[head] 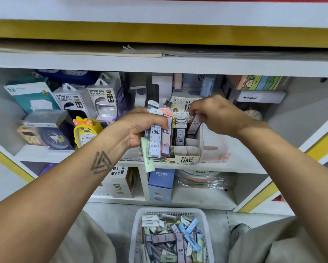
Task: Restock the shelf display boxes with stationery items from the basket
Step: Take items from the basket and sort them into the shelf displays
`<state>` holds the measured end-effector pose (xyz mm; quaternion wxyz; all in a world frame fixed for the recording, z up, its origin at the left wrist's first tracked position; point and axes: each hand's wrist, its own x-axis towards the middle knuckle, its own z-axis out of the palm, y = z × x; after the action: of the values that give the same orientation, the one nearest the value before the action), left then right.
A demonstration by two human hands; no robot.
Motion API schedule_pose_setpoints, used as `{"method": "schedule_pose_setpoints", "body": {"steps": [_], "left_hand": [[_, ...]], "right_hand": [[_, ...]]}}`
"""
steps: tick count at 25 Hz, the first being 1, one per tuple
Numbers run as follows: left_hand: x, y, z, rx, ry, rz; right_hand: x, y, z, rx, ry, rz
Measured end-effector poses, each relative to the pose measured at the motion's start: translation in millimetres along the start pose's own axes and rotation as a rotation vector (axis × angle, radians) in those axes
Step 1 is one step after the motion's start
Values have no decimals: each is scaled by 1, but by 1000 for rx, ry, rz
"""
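Lead case [195, 123]: slim, flat plastic refill pack, dark, tilted, its lower end going into the right column of the display box [186, 158]. Right hand [216, 114] is pinching it at the top end between thumb and curled fingers. Judging by build: light, stiff, smooth-sided, likely slippery and prone to slide if gripped on the flat faces; the top end looks the safest hold, leaving the bottom free to drop into the slot.

Left hand [140, 128] is gripping a fanned bundle of similar cases [159, 135], fingers wrapped round their middle. A pale green case [149, 158] is hanging lowest out of the bundle and looks loosely held; could slip.

The box is sitting on the middle shelf [235, 164]. A row of dark cases [180, 130] is already standing in it, just left of the one going in. Front compartments are showing bare cardboard.

Around: power bank packs [102, 99] and a yellow duck clock [85, 132] to the left, well apart. The left-hand bundle is crowding the box's left side, narrowing the approach.

Basket [136, 224] on the floor below, holding many more mixed cases.
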<state>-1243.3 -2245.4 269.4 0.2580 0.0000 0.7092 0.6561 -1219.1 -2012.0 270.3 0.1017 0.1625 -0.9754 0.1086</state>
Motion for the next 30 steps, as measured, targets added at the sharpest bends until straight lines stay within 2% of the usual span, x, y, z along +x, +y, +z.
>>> {"method": "schedule_pose_setpoints", "body": {"steps": [4, 8, 12, 17, 30], "left_hand": [[-1, 0, -1, -1, -5, -5], [-2, 1, -3, -12, -24, -13], [-2, 0, -2, -9, -21, -6], [-2, 0, 0, -5, -25, -5], [-3, -2, 6, -37, -51, 35]], "right_hand": [[-1, -5, 13, -74, 53, -51], [3, 0, 16, -114, 106, 58], [3, -1, 22, -124, 103, 54], [5, -1, 35, -289, 115, 126], [1, -16, 27, -245, 169, 163]]}}
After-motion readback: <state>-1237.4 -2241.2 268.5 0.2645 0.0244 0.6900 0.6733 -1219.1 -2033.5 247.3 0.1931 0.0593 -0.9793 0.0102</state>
